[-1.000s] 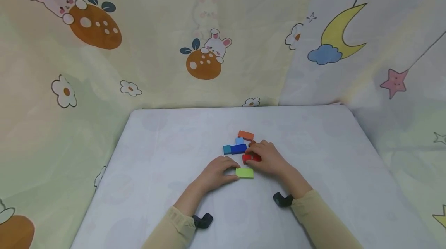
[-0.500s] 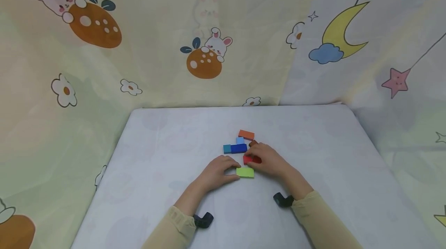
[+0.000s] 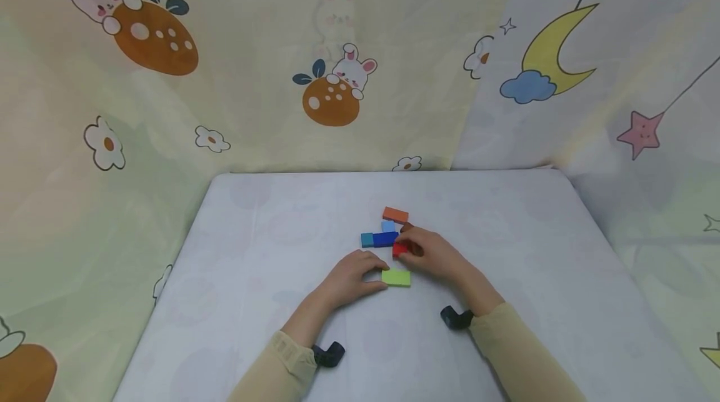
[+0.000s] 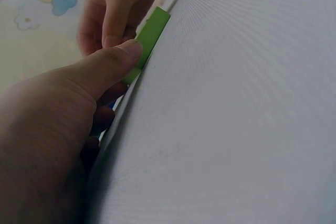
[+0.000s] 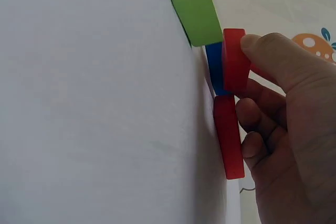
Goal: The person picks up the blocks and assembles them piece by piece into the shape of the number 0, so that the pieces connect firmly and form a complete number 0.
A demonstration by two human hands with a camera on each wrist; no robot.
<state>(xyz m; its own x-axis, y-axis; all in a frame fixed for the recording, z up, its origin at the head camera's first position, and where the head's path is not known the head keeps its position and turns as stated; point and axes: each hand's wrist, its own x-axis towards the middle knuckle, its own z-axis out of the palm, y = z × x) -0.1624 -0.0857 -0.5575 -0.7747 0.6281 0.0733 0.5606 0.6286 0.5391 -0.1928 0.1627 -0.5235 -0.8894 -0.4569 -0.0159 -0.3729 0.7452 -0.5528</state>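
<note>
My left hand (image 3: 351, 277) pinches the left end of a lime-green block (image 3: 397, 278) on the table between thumb and fingers. Further back, my right hand (image 3: 437, 254) holds a small red block (image 3: 399, 250) by thumb and fingers, close to the front of a dark blue block (image 3: 385, 239). In the right wrist view a second, longer red block (image 5: 229, 137) lies along the curled lower fingers; the head view mostly hides it behind the hand. Part of a brown piece (image 3: 406, 227) shows beyond the right fingers.
A teal block (image 3: 367, 240) sits against the dark blue one's left end, and a light blue block (image 3: 388, 226) stands behind it. An orange block (image 3: 395, 214) lies farthest back. The white table (image 3: 270, 214) meets a printed cloth (image 3: 247, 77) at its back edge.
My right hand has shifted slightly away from me, bringing the red block closer to the dark blue one. The orange block has slid a little leftward. My left hand keeps its place on the green block.
</note>
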